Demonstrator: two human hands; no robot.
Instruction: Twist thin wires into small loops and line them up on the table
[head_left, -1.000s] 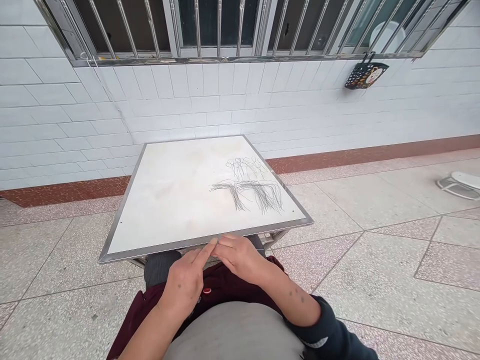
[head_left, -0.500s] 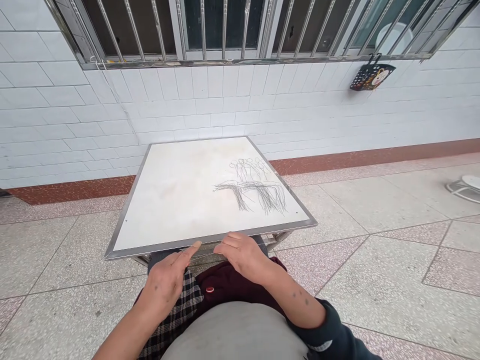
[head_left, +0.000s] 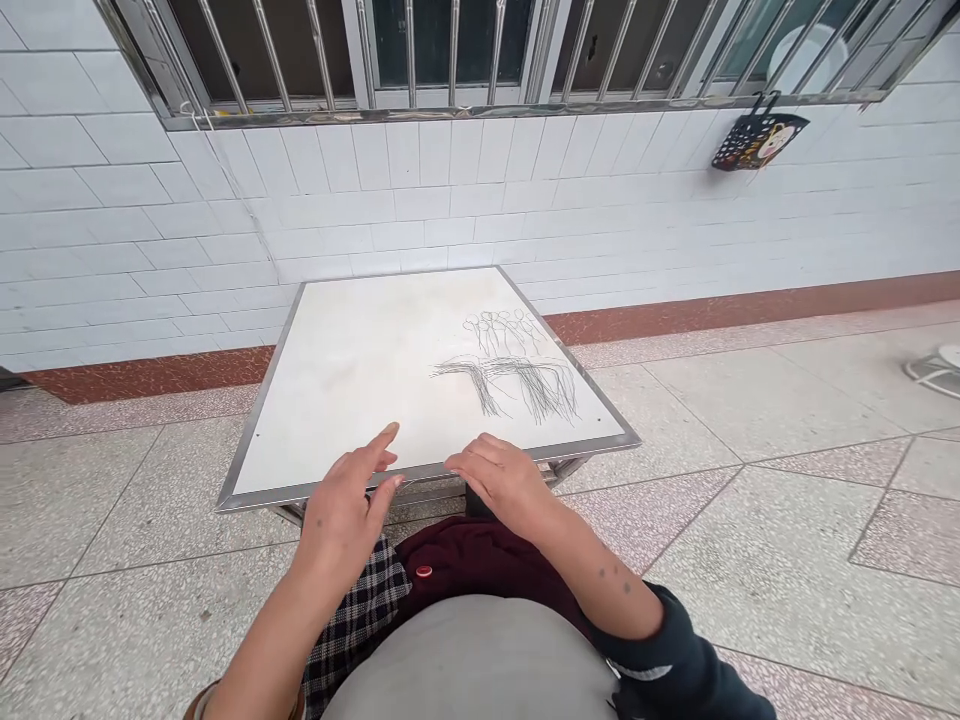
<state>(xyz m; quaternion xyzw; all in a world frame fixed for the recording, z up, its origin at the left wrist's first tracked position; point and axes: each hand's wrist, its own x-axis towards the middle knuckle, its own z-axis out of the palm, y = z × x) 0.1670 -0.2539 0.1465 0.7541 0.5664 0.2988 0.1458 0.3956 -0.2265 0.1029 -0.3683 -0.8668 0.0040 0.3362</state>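
At the near edge of the white-topped table [head_left: 360,350] are both my hands. My left hand [head_left: 345,505] is over the edge, its thumb and forefinger spread apart with nothing visible between them. To its right, my right hand [head_left: 510,485] has its fingers bent together and pointing left. Whether a thin strand sits in those fingers is too small to tell. Farther back on the right half of the table lie thin dark wire-like strands [head_left: 536,385] in loose bunches. Behind them is a group of strands with looped ends [head_left: 499,325].
The table stands against a white tiled wall [head_left: 360,215] below a barred window [head_left: 450,60]. A patterned bag [head_left: 757,138] hangs from the sill at right. Part of a round stool [head_left: 946,368] shows on the speckled floor [head_left: 712,540]. A maroon garment [head_left: 465,550] covers my lap.
Both hands have risen slightly toward the tabletop. My left thumb and forefinger have spread apart. A faint thin line between the hands earlier is no longer visible. The strands on the table stay put.
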